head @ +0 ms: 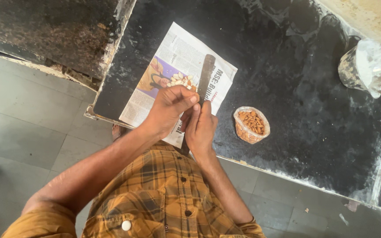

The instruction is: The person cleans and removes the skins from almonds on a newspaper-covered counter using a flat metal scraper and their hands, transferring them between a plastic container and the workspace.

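1. Plaid cloth of the person's orange shirt (164,198) fills the bottom of the view, nearest the camera; its lower part is cut off by the frame edge.
2. At far left lies a grey tiled floor (27,128), with a dark shape at the edge too cropped to identify.
3. On the black counter (314,114) a sheet of newspaper (173,57) is spread, its near edge hidden behind the hands.
4. The left hand (169,108) is curled shut, fingertips pinched together over something too small to make out.
5. A small heap of pale cut almond pieces (181,80) rests on the newspaper, partly covered by that hand.
6. The right hand (200,128) is closed around the lower end of a long dark blade (206,77), which points away across the paper; its handle is hidden in the fist.
7. Just right of the hands, an open clear bag of brown almonds (252,124) sits on the counter.
8. At far right a clear plastic container (364,67) stands, its contents unclear.
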